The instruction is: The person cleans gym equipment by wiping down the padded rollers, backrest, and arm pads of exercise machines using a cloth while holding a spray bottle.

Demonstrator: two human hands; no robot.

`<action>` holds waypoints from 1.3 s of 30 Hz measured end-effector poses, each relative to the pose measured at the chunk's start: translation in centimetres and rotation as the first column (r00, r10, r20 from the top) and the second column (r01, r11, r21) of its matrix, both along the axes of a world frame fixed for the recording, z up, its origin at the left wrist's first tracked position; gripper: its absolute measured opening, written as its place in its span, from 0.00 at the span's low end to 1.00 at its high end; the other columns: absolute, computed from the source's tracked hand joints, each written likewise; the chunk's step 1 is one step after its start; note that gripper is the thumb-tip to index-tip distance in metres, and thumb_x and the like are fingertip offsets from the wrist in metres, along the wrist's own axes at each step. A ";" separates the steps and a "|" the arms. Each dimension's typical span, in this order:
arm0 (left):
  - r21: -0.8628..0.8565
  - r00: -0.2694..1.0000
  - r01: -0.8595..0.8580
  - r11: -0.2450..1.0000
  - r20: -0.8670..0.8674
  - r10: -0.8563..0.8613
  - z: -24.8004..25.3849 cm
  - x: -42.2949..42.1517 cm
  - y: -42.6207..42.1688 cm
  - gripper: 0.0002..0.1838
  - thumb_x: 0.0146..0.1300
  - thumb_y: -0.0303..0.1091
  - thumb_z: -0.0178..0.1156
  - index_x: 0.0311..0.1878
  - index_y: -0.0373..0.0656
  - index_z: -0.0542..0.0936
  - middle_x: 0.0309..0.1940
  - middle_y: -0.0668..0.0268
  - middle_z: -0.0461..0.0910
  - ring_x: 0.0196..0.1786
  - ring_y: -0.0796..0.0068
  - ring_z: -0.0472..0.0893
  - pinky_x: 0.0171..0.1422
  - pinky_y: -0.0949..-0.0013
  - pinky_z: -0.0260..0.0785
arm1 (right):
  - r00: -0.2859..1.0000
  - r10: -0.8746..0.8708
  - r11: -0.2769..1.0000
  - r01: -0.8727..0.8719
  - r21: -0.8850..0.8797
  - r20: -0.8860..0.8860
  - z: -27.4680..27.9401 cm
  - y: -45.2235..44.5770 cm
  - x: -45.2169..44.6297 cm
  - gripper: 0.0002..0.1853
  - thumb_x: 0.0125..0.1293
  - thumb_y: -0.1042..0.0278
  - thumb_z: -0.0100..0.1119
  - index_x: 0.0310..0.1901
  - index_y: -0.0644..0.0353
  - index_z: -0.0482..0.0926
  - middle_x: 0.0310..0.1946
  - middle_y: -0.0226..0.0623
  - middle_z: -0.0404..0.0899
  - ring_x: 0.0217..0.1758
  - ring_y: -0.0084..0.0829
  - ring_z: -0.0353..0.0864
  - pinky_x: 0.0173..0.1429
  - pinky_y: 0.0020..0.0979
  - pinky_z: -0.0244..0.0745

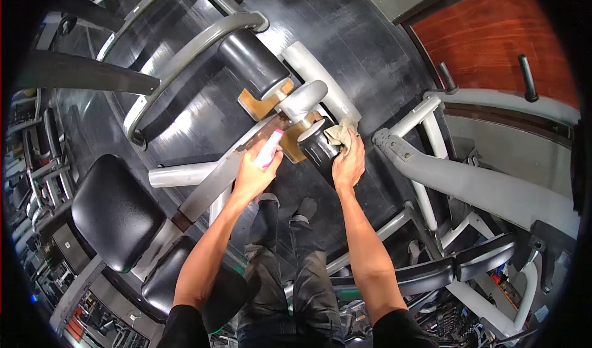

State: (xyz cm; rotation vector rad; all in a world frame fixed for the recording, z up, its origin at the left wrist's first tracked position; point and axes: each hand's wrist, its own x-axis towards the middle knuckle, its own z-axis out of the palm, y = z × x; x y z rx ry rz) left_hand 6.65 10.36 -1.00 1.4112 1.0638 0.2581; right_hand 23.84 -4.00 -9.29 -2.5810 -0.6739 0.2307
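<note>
My left hand (258, 170) is closed around a white and pink spray bottle (270, 148), held over the machine's grey beam. My right hand (349, 164) holds a beige cloth (339, 135) against the end and side of a black padded roller (316, 145). A second black roller (254, 63) sits beyond it, on the far side of the grey metal post (303, 99). Yellow-brown plates (291, 143) stand beside the rollers. The cloth partly covers the near roller, and my right hand hides some of the cloth.
A black padded seat (117, 212) is at the left. Grey tubular frames (185, 52) curve at the upper left. Another machine's thick grey arm (481, 184) reaches in from the right, with black pads (425, 277) below it. A red-brown panel (493, 39) stands upper right.
</note>
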 end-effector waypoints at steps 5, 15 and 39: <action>0.018 0.999 -0.017 1.000 -0.047 0.017 -0.8 1.2 0.5 0.06 0.59 0.29 0.63 0.39 0.39 0.79 0.32 0.61 0.83 0.38 0.70 0.83 0.45 0.68 0.73 | 1.000 0.008 0.999 -0.007 -0.031 0.029 0.0 0.2 -0.1 0.32 0.55 0.79 0.60 0.62 0.46 0.69 0.60 0.43 0.71 0.62 0.45 0.71 0.63 0.41 0.68; 0.221 0.992 0.051 0.974 -0.120 -0.025 -0.6 2.6 1.0 0.06 0.58 0.31 0.62 0.38 0.41 0.80 0.27 0.58 0.83 0.32 0.65 0.84 0.38 0.64 0.73 | 0.997 0.020 0.998 -0.015 -0.063 0.081 -0.4 0.2 -0.1 0.32 0.54 0.78 0.61 0.62 0.46 0.69 0.61 0.39 0.71 0.63 0.43 0.70 0.64 0.40 0.68; -0.048 0.999 0.025 0.999 -0.029 -0.026 0.2 1.4 0.3 0.08 0.60 0.30 0.63 0.41 0.39 0.80 0.28 0.60 0.83 0.31 0.72 0.83 0.36 0.68 0.72 | 0.994 0.035 0.996 -0.027 -0.079 0.106 0.0 0.6 -0.5 0.33 0.52 0.82 0.55 0.62 0.48 0.69 0.59 0.40 0.72 0.63 0.44 0.70 0.66 0.40 0.66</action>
